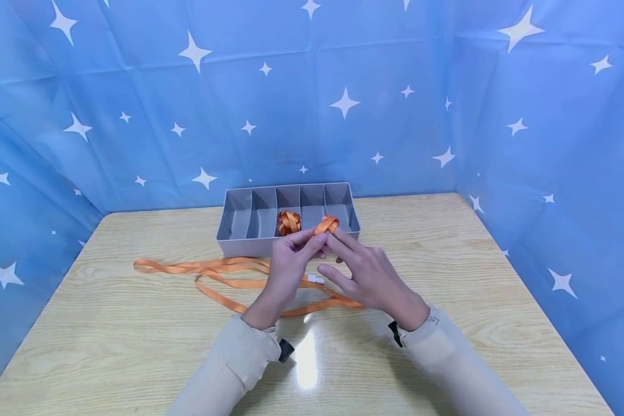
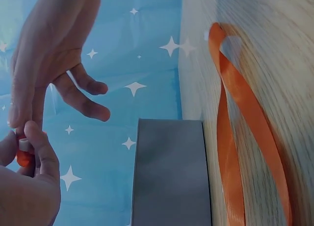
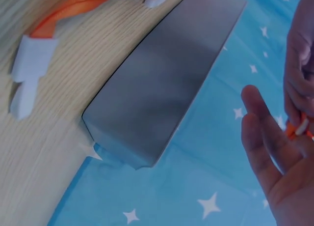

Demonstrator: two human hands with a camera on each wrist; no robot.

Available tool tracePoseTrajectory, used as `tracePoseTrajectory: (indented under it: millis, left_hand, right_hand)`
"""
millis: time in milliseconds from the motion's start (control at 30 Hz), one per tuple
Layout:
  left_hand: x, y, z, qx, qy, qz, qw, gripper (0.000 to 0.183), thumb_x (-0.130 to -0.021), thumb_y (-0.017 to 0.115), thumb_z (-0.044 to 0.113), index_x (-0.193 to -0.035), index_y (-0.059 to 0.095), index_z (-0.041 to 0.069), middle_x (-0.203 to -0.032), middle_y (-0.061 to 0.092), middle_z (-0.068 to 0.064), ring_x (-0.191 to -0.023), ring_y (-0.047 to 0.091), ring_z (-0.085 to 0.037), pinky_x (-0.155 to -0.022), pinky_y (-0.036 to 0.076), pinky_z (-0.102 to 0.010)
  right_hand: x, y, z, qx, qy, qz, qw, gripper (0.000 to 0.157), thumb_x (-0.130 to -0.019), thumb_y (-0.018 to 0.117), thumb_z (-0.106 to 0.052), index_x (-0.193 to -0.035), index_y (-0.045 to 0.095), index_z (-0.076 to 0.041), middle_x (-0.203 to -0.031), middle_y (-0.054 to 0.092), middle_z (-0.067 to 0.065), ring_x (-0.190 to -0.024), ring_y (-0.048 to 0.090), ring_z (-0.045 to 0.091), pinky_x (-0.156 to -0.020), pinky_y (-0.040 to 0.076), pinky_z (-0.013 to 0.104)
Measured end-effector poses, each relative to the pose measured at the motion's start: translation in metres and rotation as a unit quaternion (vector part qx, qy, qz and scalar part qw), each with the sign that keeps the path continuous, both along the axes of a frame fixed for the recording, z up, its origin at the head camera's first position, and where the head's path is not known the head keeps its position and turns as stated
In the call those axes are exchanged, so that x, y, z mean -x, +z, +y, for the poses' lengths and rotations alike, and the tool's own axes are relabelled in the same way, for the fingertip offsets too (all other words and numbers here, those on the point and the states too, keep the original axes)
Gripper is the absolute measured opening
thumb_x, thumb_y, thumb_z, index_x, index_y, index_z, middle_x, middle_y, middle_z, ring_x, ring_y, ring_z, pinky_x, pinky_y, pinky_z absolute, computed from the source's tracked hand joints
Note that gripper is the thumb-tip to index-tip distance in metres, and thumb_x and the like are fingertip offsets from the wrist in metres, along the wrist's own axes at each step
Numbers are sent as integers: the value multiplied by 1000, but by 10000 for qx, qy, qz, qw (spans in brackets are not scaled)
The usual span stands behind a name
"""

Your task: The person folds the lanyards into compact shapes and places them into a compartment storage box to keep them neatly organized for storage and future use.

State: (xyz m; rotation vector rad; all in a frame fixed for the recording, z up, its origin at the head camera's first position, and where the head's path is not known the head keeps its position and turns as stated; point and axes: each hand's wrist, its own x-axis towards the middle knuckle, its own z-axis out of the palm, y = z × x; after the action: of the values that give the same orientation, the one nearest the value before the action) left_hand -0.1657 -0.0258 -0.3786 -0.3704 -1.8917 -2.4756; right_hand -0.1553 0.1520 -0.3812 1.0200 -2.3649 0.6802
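In the head view my left hand [image 1: 286, 268] pinches a wound orange lanyard [image 1: 326, 224] between thumb and fingers, above the front edge of a grey divided box [image 1: 247, 248]. My right hand [image 1: 368, 273] meets it from the other side. Its foremost fingers reach straight to the coil, while the thumb stands away from it. A small white piece [image 2: 24, 145] shows on the coil in the left wrist view. How far the right fingertips go into the coil is hidden. Another wound orange lanyard [image 1: 289, 222] lies in the box's middle compartment.
Loose orange lanyards [image 1: 226, 267] spread over the wooden table [image 1: 109, 323] in front of the box, partly under my hands. A white plastic clip [image 1: 316, 279] lies among them; another white clip [image 3: 34, 64] shows in the right wrist view. Behind hangs a blue star-patterned cloth [image 1: 291, 104].
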Motion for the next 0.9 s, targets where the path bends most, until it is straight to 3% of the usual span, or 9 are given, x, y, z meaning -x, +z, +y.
tracePoseTrajectory:
  millis: [133, 333, 567, 767, 900]
  left_hand:
    - [1, 1, -3, -235, -238, -239, 9992, 31, -96, 68, 12, -120, 68, -7, -96, 74, -7, -83, 69, -17, -80, 57, -27]
    - [1, 3, -9, -364, -609, -446, 9965, 33, -96, 66, 8, -126, 64, -5, -101, 73, -8, -85, 70, -14, -83, 57, -27]
    - [3, 3, -13, -156, -628, -301, 9975, 35, -94, 68, 5, -128, 64, -4, -105, 73, -13, -90, 72, -22, -86, 56, -33]
    - [5, 2, -12, -118, -467, -64, 9988, 34, -92, 69, 1, -125, 65, -7, -106, 72, -15, -81, 70, -16, -83, 58, -36]
    - [6, 1, -12, -125, -215, -45, 9997, 34, -91, 70, 2, -124, 66, -6, -101, 73, -14, -82, 71, -19, -84, 58, -39]
  right_hand:
    - [-1, 0, 2, 135, 141, -97, 9998, 54, -103, 49, -48, -142, 54, -10, -138, 54, 5, -78, 67, 17, -51, 44, 20]
    - [-4, 3, 5, 851, 675, -771, 9911, 54, -103, 54, -41, -144, 52, -7, -144, 53, 8, -86, 68, 14, -56, 48, 19]
    - [-3, 6, 6, 1862, 1473, -1580, 9585, 50, -100, 61, -17, -145, 48, 2, -146, 50, 19, -85, 71, 16, -77, 58, 32]
    - [-2, 6, 8, 2253, 1722, -2120, 9352, 48, -100, 58, -5, -146, 46, 3, -150, 44, 20, -81, 72, 19, -82, 57, 31]
    - [-2, 7, 9, 2527, 1871, -2447, 9172, 46, -101, 55, -2, -145, 46, 4, -154, 39, 21, -80, 72, 19, -80, 57, 32]
